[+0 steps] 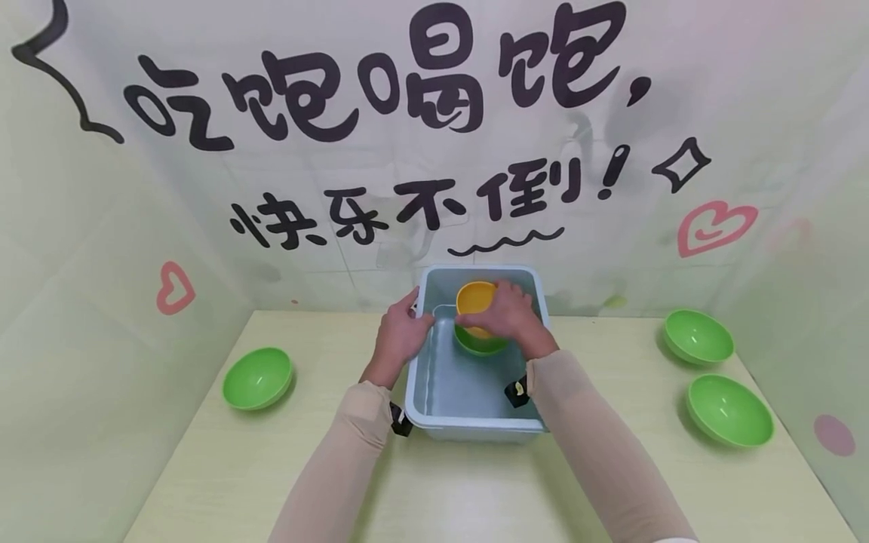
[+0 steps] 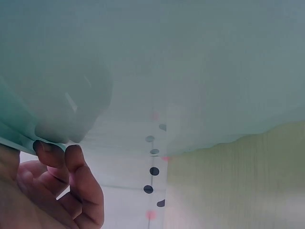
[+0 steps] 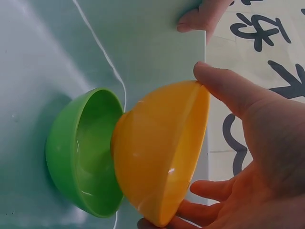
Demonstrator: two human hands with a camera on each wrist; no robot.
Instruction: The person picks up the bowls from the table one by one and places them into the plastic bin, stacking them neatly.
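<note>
While the left hand (image 1: 400, 333) holds the left rim of a pale blue bin (image 1: 475, 423), its thumb over the edge and its fingers curled outside, the right hand (image 1: 511, 313) pinches a yellow bowl (image 1: 473, 297) over the bin's interior. The right grip is spread as wide as the bowl's mouth, thumb at 1 side of the rim and fingers at the other. Under the yellow bowl, in the bin, is an inner green bowl (image 1: 480, 347); whether the 2 touch, I cannot tell. On the desk (image 1: 451, 494), a left green bowl (image 1: 256, 378) stands well apart from a rear green bowl (image 1: 698, 336) and a front green bowl (image 1: 729, 410) at the right.
</note>
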